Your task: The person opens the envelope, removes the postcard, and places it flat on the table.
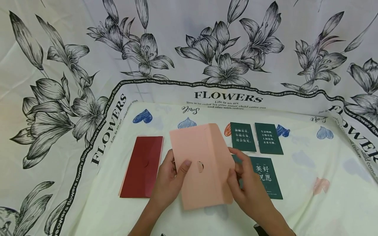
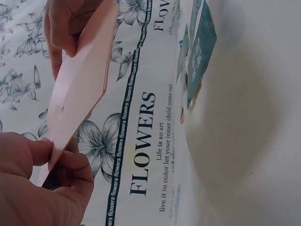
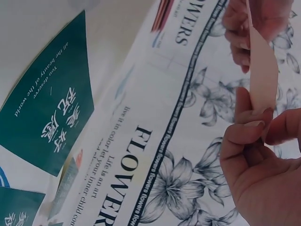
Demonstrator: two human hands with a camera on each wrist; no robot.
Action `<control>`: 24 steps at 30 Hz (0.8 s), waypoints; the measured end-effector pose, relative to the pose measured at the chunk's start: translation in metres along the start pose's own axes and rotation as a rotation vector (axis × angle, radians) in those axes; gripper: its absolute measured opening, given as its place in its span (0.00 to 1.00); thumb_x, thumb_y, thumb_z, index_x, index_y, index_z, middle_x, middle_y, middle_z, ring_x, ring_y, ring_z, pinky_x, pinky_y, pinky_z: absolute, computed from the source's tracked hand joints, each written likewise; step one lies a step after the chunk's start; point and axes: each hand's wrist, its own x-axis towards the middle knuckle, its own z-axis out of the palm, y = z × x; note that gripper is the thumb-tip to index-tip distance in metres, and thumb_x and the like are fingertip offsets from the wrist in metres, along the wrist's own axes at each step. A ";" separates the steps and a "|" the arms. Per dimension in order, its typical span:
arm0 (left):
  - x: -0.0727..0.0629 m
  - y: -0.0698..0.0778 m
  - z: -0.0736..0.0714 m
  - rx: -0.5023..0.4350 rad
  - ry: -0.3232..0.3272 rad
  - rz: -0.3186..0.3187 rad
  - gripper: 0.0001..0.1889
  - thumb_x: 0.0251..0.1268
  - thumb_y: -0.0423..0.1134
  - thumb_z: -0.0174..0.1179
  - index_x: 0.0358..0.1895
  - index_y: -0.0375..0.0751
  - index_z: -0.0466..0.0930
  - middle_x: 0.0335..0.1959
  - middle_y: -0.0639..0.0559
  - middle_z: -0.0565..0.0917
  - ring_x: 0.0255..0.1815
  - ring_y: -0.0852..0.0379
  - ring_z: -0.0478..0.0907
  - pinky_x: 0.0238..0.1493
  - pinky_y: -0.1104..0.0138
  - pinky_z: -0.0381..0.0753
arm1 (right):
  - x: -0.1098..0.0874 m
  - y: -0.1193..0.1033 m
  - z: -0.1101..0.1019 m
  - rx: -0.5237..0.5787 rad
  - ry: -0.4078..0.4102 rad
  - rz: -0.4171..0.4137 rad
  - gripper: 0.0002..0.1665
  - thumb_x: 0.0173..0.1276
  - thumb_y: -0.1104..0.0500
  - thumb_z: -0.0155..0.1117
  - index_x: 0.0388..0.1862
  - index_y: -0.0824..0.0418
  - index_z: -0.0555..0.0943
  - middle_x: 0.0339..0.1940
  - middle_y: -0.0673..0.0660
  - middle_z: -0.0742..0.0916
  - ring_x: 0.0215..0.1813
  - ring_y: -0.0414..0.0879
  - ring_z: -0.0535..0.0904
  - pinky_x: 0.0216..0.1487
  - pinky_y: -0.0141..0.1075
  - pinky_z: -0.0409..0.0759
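Observation:
A pale pink envelope (image 1: 195,186) is held up over the cloth, with a small curved slit at its middle and a tapered flap (image 1: 222,164) beyond a crease on the right. My left hand (image 1: 168,183) pinches its left edge, thumb on the front face and fingers behind. At the flap's edge, my right hand (image 1: 251,186) pinches the paper between thumb and fingers. The right wrist view shows those fingertips (image 3: 256,125) against the pink paper (image 3: 263,70). Behind the right hand lies a green card (image 1: 268,190) with white lettering, partly covered.
On the left lies a stack of red envelopes (image 1: 140,167) with a pink edge showing beneath. Two smaller green cards, one on the left (image 1: 242,144) and one on the right (image 1: 268,147), lie behind the larger card. A flower-printed cloth (image 1: 165,113) covers the surface. Something dark (image 1: 260,229) shows at the bottom edge.

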 end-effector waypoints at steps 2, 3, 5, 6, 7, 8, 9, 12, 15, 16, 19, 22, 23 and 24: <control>0.000 0.000 0.000 -0.015 0.003 -0.006 0.19 0.81 0.37 0.61 0.67 0.40 0.69 0.50 0.45 0.87 0.45 0.49 0.90 0.41 0.59 0.90 | 0.000 0.000 -0.001 0.017 -0.004 0.010 0.41 0.79 0.73 0.52 0.84 0.51 0.55 0.32 0.44 0.84 0.27 0.35 0.74 0.25 0.27 0.74; 0.000 0.000 0.000 -0.019 0.006 -0.011 0.19 0.80 0.37 0.61 0.67 0.40 0.68 0.51 0.45 0.86 0.46 0.49 0.89 0.41 0.59 0.90 | -0.001 -0.001 -0.001 0.032 -0.002 0.018 0.41 0.79 0.73 0.52 0.84 0.50 0.54 0.34 0.44 0.85 0.27 0.36 0.75 0.25 0.28 0.75; 0.000 0.000 0.000 -0.022 0.014 -0.019 0.20 0.80 0.37 0.61 0.68 0.40 0.67 0.52 0.45 0.85 0.48 0.49 0.88 0.43 0.60 0.89 | -0.001 -0.001 0.000 0.054 0.000 0.021 0.41 0.80 0.73 0.52 0.85 0.50 0.54 0.31 0.45 0.83 0.28 0.37 0.76 0.25 0.27 0.75; 0.000 0.000 -0.001 -0.021 0.017 -0.021 0.21 0.81 0.38 0.61 0.68 0.41 0.67 0.53 0.45 0.85 0.48 0.49 0.88 0.43 0.61 0.89 | -0.001 -0.002 0.000 0.063 0.002 0.019 0.41 0.80 0.73 0.52 0.85 0.50 0.54 0.32 0.45 0.84 0.29 0.37 0.77 0.26 0.28 0.76; 0.000 0.000 -0.001 -0.020 0.020 -0.022 0.21 0.81 0.38 0.60 0.69 0.41 0.66 0.53 0.45 0.84 0.49 0.49 0.87 0.44 0.61 0.89 | -0.001 -0.002 0.001 0.070 0.003 0.015 0.41 0.80 0.72 0.52 0.84 0.50 0.54 0.30 0.45 0.83 0.29 0.37 0.77 0.26 0.28 0.76; 0.000 0.000 -0.001 -0.026 0.018 -0.024 0.21 0.81 0.38 0.60 0.69 0.41 0.66 0.55 0.45 0.83 0.51 0.49 0.87 0.45 0.62 0.88 | -0.001 -0.002 0.001 0.076 0.005 0.010 0.39 0.81 0.72 0.52 0.84 0.51 0.55 0.29 0.44 0.82 0.29 0.37 0.77 0.27 0.28 0.76; -0.001 0.000 -0.001 -0.037 0.012 -0.023 0.22 0.82 0.38 0.59 0.70 0.41 0.65 0.56 0.45 0.83 0.52 0.49 0.86 0.47 0.62 0.88 | -0.001 -0.002 0.002 0.082 0.005 0.011 0.38 0.81 0.72 0.53 0.83 0.51 0.57 0.28 0.44 0.82 0.29 0.37 0.77 0.28 0.29 0.77; -0.001 -0.001 -0.002 -0.085 -0.019 -0.016 0.22 0.83 0.37 0.57 0.72 0.41 0.63 0.61 0.44 0.80 0.59 0.48 0.83 0.54 0.63 0.86 | -0.001 -0.002 0.002 0.095 -0.005 0.024 0.30 0.82 0.70 0.53 0.77 0.49 0.66 0.36 0.44 0.85 0.31 0.38 0.79 0.33 0.31 0.80; -0.001 -0.001 -0.002 -0.124 -0.044 -0.001 0.23 0.83 0.35 0.56 0.73 0.41 0.61 0.64 0.44 0.77 0.64 0.47 0.80 0.60 0.63 0.84 | -0.002 -0.001 0.001 0.126 -0.025 0.059 0.25 0.84 0.68 0.53 0.72 0.47 0.72 0.57 0.45 0.86 0.36 0.40 0.82 0.38 0.33 0.82; -0.001 -0.001 -0.002 -0.126 -0.045 0.003 0.23 0.83 0.34 0.55 0.73 0.41 0.61 0.64 0.44 0.77 0.65 0.47 0.79 0.61 0.63 0.83 | -0.002 0.000 0.001 0.135 -0.031 0.065 0.25 0.84 0.68 0.53 0.71 0.47 0.72 0.64 0.46 0.83 0.38 0.41 0.83 0.40 0.34 0.82; -0.001 0.000 -0.002 -0.126 -0.041 0.012 0.22 0.82 0.33 0.56 0.73 0.42 0.62 0.64 0.45 0.78 0.66 0.47 0.79 0.62 0.64 0.83 | -0.001 0.002 0.001 0.147 -0.037 0.085 0.24 0.84 0.66 0.55 0.71 0.46 0.73 0.70 0.46 0.80 0.45 0.42 0.83 0.44 0.34 0.82; -0.002 0.001 -0.002 -0.123 -0.032 0.014 0.22 0.82 0.33 0.56 0.72 0.42 0.62 0.63 0.45 0.78 0.65 0.46 0.79 0.61 0.63 0.83 | 0.001 0.003 0.003 0.118 -0.016 0.092 0.24 0.83 0.65 0.58 0.70 0.44 0.75 0.69 0.44 0.80 0.51 0.40 0.80 0.46 0.32 0.80; -0.002 0.001 -0.001 -0.120 -0.027 0.016 0.22 0.82 0.32 0.56 0.72 0.42 0.63 0.63 0.45 0.79 0.65 0.46 0.79 0.61 0.63 0.83 | 0.002 0.003 0.004 0.108 -0.006 0.094 0.24 0.82 0.64 0.59 0.69 0.43 0.76 0.69 0.43 0.80 0.55 0.40 0.79 0.46 0.32 0.80; -0.002 0.001 -0.001 -0.117 -0.021 0.018 0.22 0.82 0.32 0.56 0.72 0.42 0.63 0.63 0.45 0.79 0.64 0.46 0.79 0.60 0.63 0.83 | 0.003 0.003 0.005 0.090 0.005 0.095 0.23 0.82 0.64 0.60 0.68 0.42 0.77 0.69 0.43 0.80 0.59 0.40 0.77 0.47 0.32 0.79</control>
